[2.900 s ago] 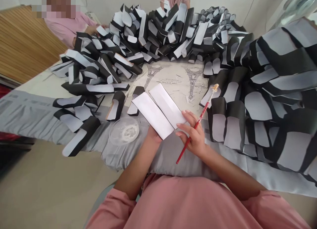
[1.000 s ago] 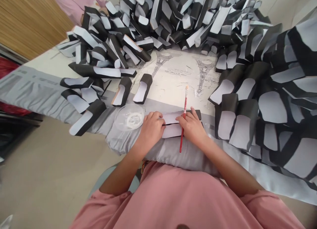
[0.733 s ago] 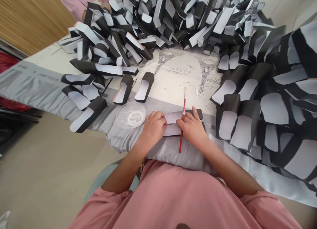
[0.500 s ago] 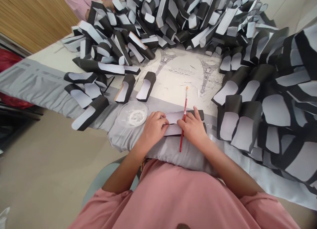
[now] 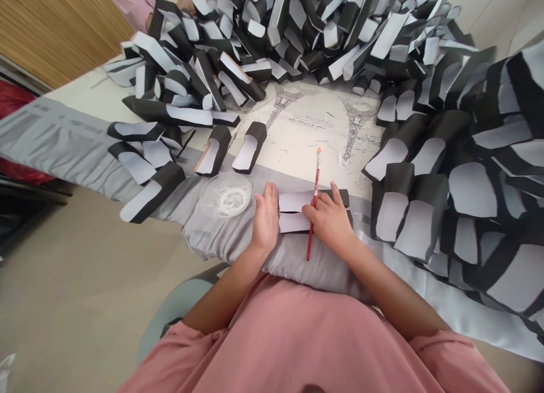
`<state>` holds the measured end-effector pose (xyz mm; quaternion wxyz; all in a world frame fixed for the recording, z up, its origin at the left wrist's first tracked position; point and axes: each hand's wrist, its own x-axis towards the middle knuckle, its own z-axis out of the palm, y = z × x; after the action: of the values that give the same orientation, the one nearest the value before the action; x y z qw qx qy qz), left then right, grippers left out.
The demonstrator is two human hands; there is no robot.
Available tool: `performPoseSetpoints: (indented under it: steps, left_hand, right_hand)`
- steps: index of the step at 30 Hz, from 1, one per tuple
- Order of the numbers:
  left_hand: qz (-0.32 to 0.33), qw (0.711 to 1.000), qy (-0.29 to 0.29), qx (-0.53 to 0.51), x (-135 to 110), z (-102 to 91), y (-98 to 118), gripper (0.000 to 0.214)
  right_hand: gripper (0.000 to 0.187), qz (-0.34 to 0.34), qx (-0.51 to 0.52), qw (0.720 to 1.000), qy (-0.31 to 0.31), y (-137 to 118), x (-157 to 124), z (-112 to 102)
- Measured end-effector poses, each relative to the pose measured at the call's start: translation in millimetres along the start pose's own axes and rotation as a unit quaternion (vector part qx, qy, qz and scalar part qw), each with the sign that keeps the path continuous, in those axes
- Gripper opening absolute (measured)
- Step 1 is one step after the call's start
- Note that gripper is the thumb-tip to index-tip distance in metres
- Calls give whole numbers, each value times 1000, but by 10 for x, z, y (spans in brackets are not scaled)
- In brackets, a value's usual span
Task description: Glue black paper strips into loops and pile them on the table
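Two folded black-and-white paper pieces lie side by side at the table's front edge. My left hand stands on its edge at their left ends, palm toward them, fingers stretched out and holding nothing. Across their right part rests my right hand, partly hiding them. It has a red paintbrush between its fingers, bristles pointing away from me. Left of my left hand sits a shallow clear dish with a white paste smeared in it.
A large heap of similar black-and-white paper pieces fills the back of the table, with more stacked at right. Several lie at left, two behind the dish. The printed tablecloth shows in the middle. Another person's pink sleeve is at back left.
My left hand has gone from curled fingers on top of the paper pieces to a flat, upright palm at their left ends. The right hand and brush have barely moved.
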<state>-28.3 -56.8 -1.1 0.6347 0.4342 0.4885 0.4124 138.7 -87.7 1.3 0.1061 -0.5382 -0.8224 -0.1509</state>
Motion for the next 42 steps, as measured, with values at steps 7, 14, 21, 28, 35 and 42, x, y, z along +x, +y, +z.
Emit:
performPoseSetpoints:
  steps: [7, 14, 21, 28, 35, 42]
  left_hand:
    - [-7, 1000, 15, -24, -34, 36, 47, 78]
    - [23, 999, -14, 36, 15, -29, -65, 78]
    - [21, 1000, 14, 5, 23, -27, -56, 69]
    - [106, 983, -15, 151, 123, -167, -312, 65]
    - [349, 819, 4, 456, -72, -113, -36, 34]
    - [324, 695, -89, 635, -29, -24, 149, 20]
  right_hand:
    - [27, 1, -4, 1000, 3, -2, -3, 6]
    - [27, -5, -7, 1000, 8, -6, -1, -2]
    - [26, 0, -4, 1000, 0, -10, -1, 0]
    - [27, 4, 1, 1000, -11, -12, -3, 1]
    - [23, 13, 27, 999, -33, -19, 19, -40]
    - [23, 23, 35, 998, -47, -35, 21, -62]
